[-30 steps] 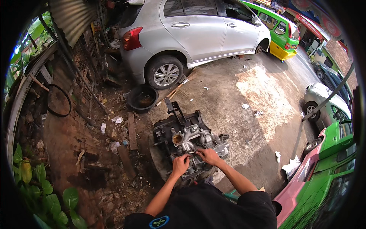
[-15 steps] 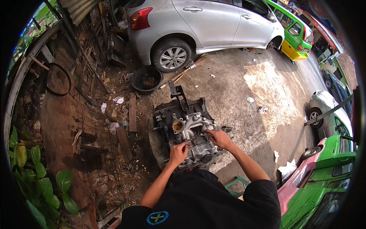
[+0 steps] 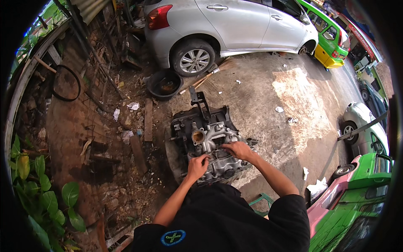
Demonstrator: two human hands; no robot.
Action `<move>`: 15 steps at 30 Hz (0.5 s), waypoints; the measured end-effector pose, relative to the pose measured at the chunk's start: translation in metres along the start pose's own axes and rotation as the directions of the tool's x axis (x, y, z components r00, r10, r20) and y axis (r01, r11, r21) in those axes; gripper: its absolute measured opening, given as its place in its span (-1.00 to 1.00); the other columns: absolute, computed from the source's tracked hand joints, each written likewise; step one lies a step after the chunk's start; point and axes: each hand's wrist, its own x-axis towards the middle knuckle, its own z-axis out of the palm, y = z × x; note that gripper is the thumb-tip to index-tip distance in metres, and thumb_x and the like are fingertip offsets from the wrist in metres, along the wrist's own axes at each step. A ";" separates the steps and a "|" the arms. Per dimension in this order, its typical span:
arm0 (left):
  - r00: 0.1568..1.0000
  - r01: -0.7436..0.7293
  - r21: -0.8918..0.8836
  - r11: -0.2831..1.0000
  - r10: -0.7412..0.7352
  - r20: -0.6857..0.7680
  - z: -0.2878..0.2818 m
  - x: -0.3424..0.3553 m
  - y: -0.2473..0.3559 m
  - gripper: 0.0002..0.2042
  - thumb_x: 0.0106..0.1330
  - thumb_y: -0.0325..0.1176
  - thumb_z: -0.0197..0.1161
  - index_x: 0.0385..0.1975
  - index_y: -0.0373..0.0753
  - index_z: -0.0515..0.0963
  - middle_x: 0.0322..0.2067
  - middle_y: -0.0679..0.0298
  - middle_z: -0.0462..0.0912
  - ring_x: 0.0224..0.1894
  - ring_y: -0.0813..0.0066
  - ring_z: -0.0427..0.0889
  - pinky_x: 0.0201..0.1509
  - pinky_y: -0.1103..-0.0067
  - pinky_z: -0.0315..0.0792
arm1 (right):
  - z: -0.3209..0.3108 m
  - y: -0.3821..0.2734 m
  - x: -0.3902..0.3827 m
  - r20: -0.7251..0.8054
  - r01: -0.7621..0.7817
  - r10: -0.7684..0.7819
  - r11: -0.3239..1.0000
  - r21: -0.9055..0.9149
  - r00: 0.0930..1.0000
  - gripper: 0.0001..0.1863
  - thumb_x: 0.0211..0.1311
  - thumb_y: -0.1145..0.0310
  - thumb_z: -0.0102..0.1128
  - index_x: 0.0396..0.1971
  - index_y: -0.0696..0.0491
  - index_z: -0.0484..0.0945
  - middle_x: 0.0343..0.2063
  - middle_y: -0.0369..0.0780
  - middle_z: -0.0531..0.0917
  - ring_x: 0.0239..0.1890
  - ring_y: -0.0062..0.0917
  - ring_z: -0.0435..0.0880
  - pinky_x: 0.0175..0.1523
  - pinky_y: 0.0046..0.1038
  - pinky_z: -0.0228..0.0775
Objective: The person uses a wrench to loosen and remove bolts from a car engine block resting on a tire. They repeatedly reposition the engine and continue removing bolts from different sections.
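An engine block (image 3: 187, 122) lies below me, topped by a silver intake manifold (image 3: 215, 133) with a round brass-coloured opening and a black bracket at the back. My left hand (image 3: 198, 166) has its fingers bent together on the front left of the upper casting, under the round opening. My right hand (image 3: 237, 150) is curled over the manifold’s front right, its fingertips down among the fittings. Whatever either hand grips is too small or hidden to make out.
A silver car (image 3: 235, 29) stands behind the engine, beside a black basin (image 3: 163, 84) and a broom (image 3: 214, 73). Green and pink vehicles (image 3: 357, 189) line the right. A green stool (image 3: 262, 201) is near my right arm. Scrap boards (image 3: 138, 151) and plants (image 3: 44, 195) lie left.
My right hand shifted up and right onto the manifold, then slightly left. My left hand stayed at the casting’s front left. The view has tilted, so the background moved.
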 end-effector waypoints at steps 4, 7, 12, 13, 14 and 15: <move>1.000 -0.028 0.009 1.000 0.028 -0.009 0.001 0.001 0.000 -0.85 0.38 -0.42 0.19 -0.21 -0.23 0.69 -0.66 0.11 0.58 -0.65 0.29 0.56 -0.49 0.40 0.37 | -0.005 0.004 0.009 0.028 0.054 -0.053 0.998 -0.040 0.998 -0.65 0.32 0.25 0.15 0.09 -0.19 0.61 -0.31 -0.12 0.71 -0.27 -0.12 0.71 -0.19 -0.10 0.54; 1.000 -0.011 0.013 1.000 0.011 0.013 0.000 0.001 0.000 -0.85 0.39 -0.42 0.18 -0.21 -0.24 0.70 -0.66 0.13 0.59 -0.65 0.32 0.57 -0.50 0.40 0.37 | -0.010 0.005 0.015 0.063 0.067 -0.065 0.997 -0.030 0.996 -0.67 0.32 0.27 0.14 0.07 -0.16 0.64 -0.33 -0.11 0.72 -0.29 -0.13 0.72 -0.19 -0.11 0.55; 1.000 0.018 0.009 1.000 -0.018 0.022 0.001 0.000 -0.001 -0.85 0.38 -0.43 0.18 -0.21 -0.23 0.70 -0.66 0.11 0.59 -0.65 0.28 0.57 -0.50 0.39 0.38 | -0.005 -0.020 0.004 0.069 -0.116 0.116 0.993 0.000 0.991 -0.58 0.30 0.38 0.08 0.16 -0.09 0.56 -0.37 0.03 0.71 -0.30 -0.05 0.71 -0.17 -0.05 0.54; 1.000 0.003 0.000 1.000 -0.003 -0.001 0.001 0.001 -0.002 -0.85 0.36 -0.43 0.19 -0.21 -0.22 0.70 -0.68 0.12 0.55 -0.67 0.32 0.55 -0.51 0.40 0.35 | 0.002 -0.032 0.000 0.087 -0.214 0.214 0.977 -0.003 0.973 -0.54 0.28 0.41 0.06 0.20 -0.08 0.52 -0.38 0.08 0.70 -0.30 -0.03 0.71 -0.15 -0.03 0.53; 1.000 -0.012 -0.008 1.000 0.011 -0.024 0.002 0.000 -0.001 -0.85 0.34 -0.44 0.19 -0.22 -0.22 0.69 -0.70 0.13 0.52 -0.68 0.36 0.52 -0.53 0.42 0.32 | 0.010 -0.041 -0.002 0.071 -0.281 0.280 0.960 0.008 0.957 -0.50 0.26 0.44 0.05 0.23 -0.06 0.49 -0.39 0.12 0.68 -0.29 0.00 0.71 -0.14 -0.01 0.53; 1.000 0.001 -0.016 1.000 -0.001 -0.028 0.003 0.001 -0.002 -0.85 0.32 -0.44 0.20 -0.22 -0.21 0.69 -0.71 0.14 0.49 -0.70 0.39 0.49 -0.54 0.43 0.29 | 0.018 -0.048 -0.004 0.112 -0.287 0.278 0.955 0.071 0.954 -0.39 0.19 0.49 0.05 0.31 0.16 0.34 -0.40 0.22 0.66 -0.28 0.09 0.70 -0.13 0.02 0.53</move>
